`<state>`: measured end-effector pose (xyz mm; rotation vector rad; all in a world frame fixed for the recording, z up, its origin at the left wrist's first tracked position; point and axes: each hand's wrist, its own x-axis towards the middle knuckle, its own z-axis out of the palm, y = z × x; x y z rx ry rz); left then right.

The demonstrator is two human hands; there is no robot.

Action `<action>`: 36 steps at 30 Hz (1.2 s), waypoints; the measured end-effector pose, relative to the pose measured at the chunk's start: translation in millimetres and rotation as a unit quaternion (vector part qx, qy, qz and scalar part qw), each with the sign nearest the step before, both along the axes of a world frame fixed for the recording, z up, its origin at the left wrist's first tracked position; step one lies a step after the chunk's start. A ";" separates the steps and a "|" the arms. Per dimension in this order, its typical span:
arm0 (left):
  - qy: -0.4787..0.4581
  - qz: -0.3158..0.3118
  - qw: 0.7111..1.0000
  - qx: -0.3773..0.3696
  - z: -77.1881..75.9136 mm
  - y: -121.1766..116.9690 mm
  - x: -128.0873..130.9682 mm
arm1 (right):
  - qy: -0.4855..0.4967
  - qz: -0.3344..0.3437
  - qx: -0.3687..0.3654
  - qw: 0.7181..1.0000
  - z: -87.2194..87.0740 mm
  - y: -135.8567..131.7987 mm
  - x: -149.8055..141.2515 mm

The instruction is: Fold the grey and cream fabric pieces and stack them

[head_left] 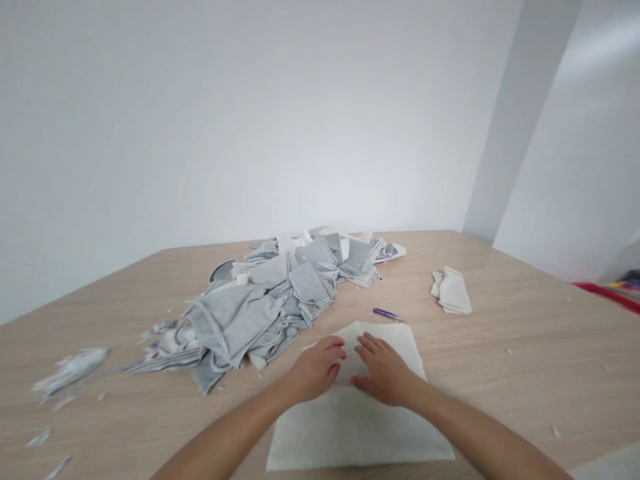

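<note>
A cream piece of cloth (357, 430) lies spread on the table in front of me. My left hand (317, 368) is over its upper left part, fingers curved and apart, with nothing visible in them. Opposite it, my right hand (383, 370) rests over the upper right part, its fingers stretched out toward the left. A small gap separates the two hands. Just beyond the cloth's far edge is a purple thread snipper (389, 314).
A large heap of grey and white fabric pieces (245, 313) covers the middle left of the wooden table (500, 373). A small stack of cream cloths (453, 291) sits at the right. White scraps (75, 370) lie at the far left. Behind stands a white wall (320, 120).
</note>
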<state>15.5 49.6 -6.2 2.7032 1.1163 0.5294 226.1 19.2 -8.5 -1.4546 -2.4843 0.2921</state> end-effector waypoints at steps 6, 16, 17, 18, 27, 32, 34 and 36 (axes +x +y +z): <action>0.022 0.042 0.999 -0.013 -25.2 5.0 8.3 | 0.002 -0.001 -0.024 1.000 -29.0 14.3 -8.5; 0.075 0.082 0.994 -0.010 -31.7 17.8 17.4 | -0.001 -0.008 -0.003 1.000 -38.4 15.1 -7.3; 0.077 0.082 0.994 -0.004 -32.8 18.2 17.1 | -0.001 -0.007 -0.001 1.000 -38.5 14.8 -7.3; 0.080 0.083 0.993 0.003 -34.0 18.4 16.6 | 0.000 -0.006 0.001 1.000 -38.5 14.5 -7.3; 0.159 0.091 0.981 0.059 -31.9 20.0 9.2 | -0.003 -0.007 0.005 1.000 -35.5 12.5 -7.0; 0.181 0.143 0.970 0.076 -11.5 41.1 -8.3 | -0.002 -0.007 0.006 1.000 -35.5 13.6 -6.3; 0.168 0.218 0.959 0.073 -4.2 52.4 -16.8 | -0.003 -0.004 0.005 1.000 -35.8 13.9 -5.6; 0.165 0.267 0.947 0.065 -0.4 60.5 -23.8 | -0.006 -0.001 0.002 1.000 -36.0 14.1 -4.9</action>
